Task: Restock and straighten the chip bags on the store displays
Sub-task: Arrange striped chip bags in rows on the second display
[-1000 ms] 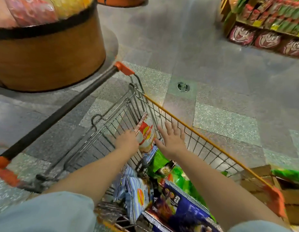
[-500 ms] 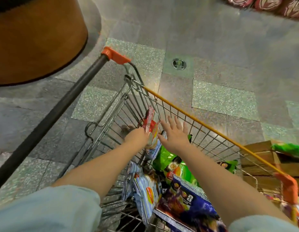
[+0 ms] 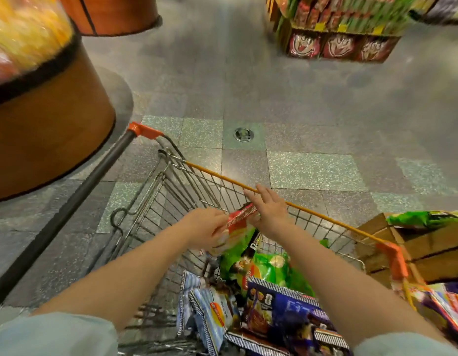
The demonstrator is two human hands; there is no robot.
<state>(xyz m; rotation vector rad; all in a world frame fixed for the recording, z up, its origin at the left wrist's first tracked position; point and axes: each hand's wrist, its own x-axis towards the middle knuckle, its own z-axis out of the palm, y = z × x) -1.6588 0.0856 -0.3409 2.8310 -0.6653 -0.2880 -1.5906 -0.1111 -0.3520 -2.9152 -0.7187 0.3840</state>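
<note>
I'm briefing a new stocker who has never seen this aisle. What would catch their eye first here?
Both hands meet mid-frame over the wire shopping cart: the left hand grips a red-and-white chip bag while the right hand lies open-fingered against its top edge. Beneath them lie a green chip bag and a blue chip bag. At left stands a round wooden display bin heaped with blurred snack bags.

Grey-green terrazzo floor (image 3: 312,173), round metal drain (image 3: 243,134), cardboard boxes (image 3: 428,242) right.
</note>
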